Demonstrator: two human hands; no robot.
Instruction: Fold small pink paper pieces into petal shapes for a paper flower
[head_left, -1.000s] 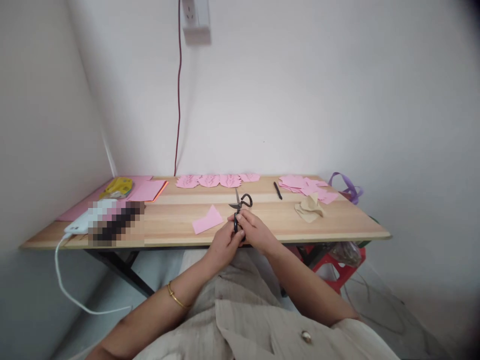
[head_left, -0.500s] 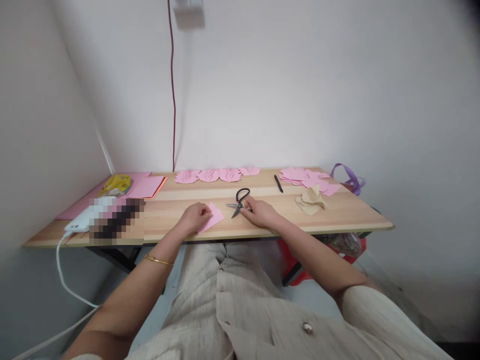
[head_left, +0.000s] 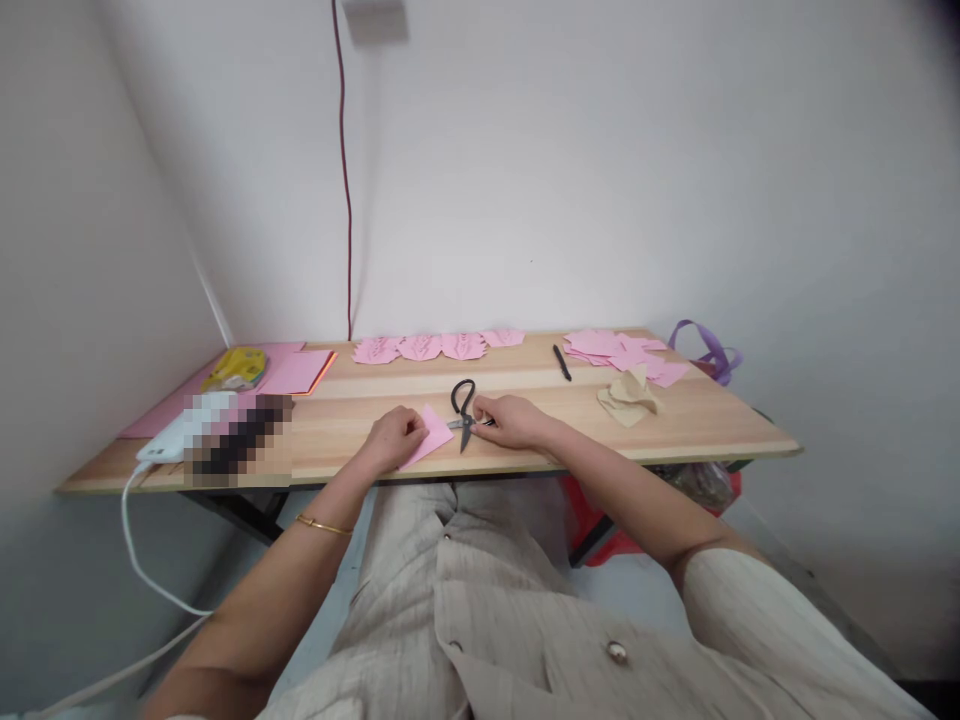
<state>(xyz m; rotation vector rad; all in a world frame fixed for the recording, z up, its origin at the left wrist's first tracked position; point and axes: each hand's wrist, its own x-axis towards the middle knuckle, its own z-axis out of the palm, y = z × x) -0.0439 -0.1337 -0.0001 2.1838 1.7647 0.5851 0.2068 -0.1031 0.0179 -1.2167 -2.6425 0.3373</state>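
A folded pink paper (head_left: 433, 435) lies near the front edge of the wooden table (head_left: 697, 425). My left hand (head_left: 394, 438) rests on the paper's left part with its fingers curled over it. Black-handled scissors (head_left: 463, 403) lie just right of the paper, handles pointing away from me and blades toward me. My right hand (head_left: 511, 420) sits to the right of the scissors, its closed fingertips pinching them near the blades.
Cut pink shapes (head_left: 439, 346) line the back edge. A black pen (head_left: 561, 362), loose pink sheets (head_left: 615, 350) and crumpled tan paper (head_left: 630, 393) lie to the right. Stacked pink paper (head_left: 296, 372), a yellow item (head_left: 236, 368) and a white charger (head_left: 169, 440) are on the left.
My hands went from together at the table's edge out onto the table. The left settled on the pink paper. The right reached the scissors and turned them so the blades point toward me.
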